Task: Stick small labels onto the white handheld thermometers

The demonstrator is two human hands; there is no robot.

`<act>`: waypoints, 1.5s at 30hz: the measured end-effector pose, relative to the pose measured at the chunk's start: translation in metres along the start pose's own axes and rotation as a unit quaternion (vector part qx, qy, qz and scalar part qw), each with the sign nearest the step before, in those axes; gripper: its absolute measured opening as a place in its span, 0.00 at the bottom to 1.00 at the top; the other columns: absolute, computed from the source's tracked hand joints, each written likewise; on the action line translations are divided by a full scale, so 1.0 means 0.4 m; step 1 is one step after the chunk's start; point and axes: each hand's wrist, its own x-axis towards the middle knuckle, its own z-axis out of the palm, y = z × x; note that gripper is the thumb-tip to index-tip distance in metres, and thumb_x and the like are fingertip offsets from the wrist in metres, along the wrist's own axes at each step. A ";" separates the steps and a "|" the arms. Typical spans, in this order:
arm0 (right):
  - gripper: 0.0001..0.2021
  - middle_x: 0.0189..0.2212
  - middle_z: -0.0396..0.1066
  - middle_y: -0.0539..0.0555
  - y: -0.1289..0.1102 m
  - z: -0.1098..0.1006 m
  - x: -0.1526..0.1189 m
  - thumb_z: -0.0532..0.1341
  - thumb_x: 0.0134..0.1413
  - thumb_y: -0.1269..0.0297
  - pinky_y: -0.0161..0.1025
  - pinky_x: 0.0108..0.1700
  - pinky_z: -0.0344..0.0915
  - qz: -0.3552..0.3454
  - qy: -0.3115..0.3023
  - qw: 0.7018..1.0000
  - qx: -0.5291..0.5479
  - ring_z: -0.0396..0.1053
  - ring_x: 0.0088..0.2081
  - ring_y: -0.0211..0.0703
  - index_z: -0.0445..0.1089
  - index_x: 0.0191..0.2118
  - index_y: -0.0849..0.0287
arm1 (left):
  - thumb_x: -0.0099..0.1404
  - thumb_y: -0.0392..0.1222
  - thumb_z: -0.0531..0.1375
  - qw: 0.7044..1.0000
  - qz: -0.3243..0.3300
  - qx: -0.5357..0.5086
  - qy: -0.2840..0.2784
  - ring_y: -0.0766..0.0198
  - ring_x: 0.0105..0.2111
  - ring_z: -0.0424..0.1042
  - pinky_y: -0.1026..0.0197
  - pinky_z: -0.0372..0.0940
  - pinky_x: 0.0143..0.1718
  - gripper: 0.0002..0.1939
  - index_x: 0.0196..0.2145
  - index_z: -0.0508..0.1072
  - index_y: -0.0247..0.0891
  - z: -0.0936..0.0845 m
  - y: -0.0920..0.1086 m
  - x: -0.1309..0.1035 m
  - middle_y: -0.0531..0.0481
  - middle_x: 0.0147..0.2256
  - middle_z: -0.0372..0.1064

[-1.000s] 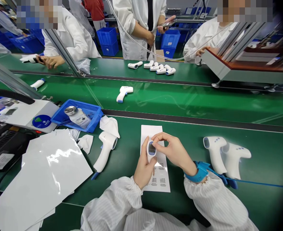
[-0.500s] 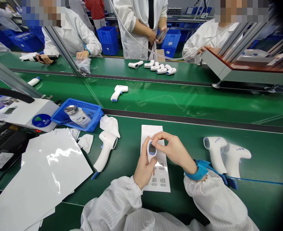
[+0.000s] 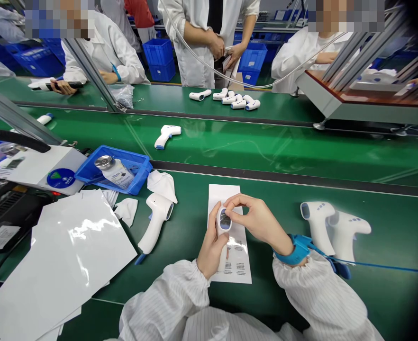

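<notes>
My left hand (image 3: 211, 244) is wrapped round a white infrared thermometer (image 3: 224, 227), its small display facing up at me. Thumb and fingers of my right hand (image 3: 253, 215) are pinched together at the display's upper right edge; anything between the fingertips is too small to make out. Beneath both hands lies a white printed sheet (image 3: 242, 265). Another thermometer (image 3: 155, 220) rests to the left. Two more, a nearer one (image 3: 319, 225) and one partly behind it (image 3: 353, 232), lie to the right, beside my blue wrist strap (image 3: 294, 251).
Glossy white sheets (image 3: 77, 246) cover the left bench. Behind them stands a blue tray (image 3: 141, 182) holding a bottle (image 3: 114, 171), near crumpled white cloths (image 3: 162, 185). A green conveyor belt (image 3: 266, 147) carries a thermometer (image 3: 167, 136). Co-workers stand or sit across it. The strap's blue cord (image 3: 383, 267) runs right.
The thermometers on the belt have shifted left. In my left hand, the display now looks more reflective; my hands have barely moved. The co-workers across the belt have moved their hands.
</notes>
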 end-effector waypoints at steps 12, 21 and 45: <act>0.04 0.34 0.76 0.50 -0.005 0.000 0.000 0.60 0.50 0.70 0.40 0.45 0.65 0.001 -0.004 1.000 -0.005 0.72 0.40 0.43 0.69 0.27 0.56 | 0.66 0.42 0.50 0.999 -0.032 -0.003 0.011 0.51 0.53 0.65 0.50 0.65 0.52 0.31 0.66 0.49 0.49 0.004 0.000 0.003 0.48 0.58 0.60; 0.04 0.34 0.76 0.51 -0.006 0.010 0.003 0.60 0.49 0.70 0.40 0.43 0.67 -0.002 0.009 1.000 -0.011 0.73 0.38 0.43 0.70 0.26 0.56 | 0.68 0.46 0.48 0.998 -0.066 -0.013 -0.001 0.58 0.35 0.72 0.55 0.70 0.38 0.31 0.66 0.45 0.52 0.006 -0.009 0.001 0.47 0.46 0.68; 0.05 0.32 0.75 0.50 0.001 0.022 0.005 0.60 0.49 0.72 0.38 0.42 0.66 -0.023 0.021 0.999 0.002 0.72 0.37 0.41 0.70 0.27 0.56 | 0.68 0.40 0.47 0.992 -0.091 -0.085 -0.005 0.73 0.15 0.55 0.67 0.56 0.17 0.28 0.64 0.47 0.53 0.012 0.015 -0.001 0.55 0.29 0.60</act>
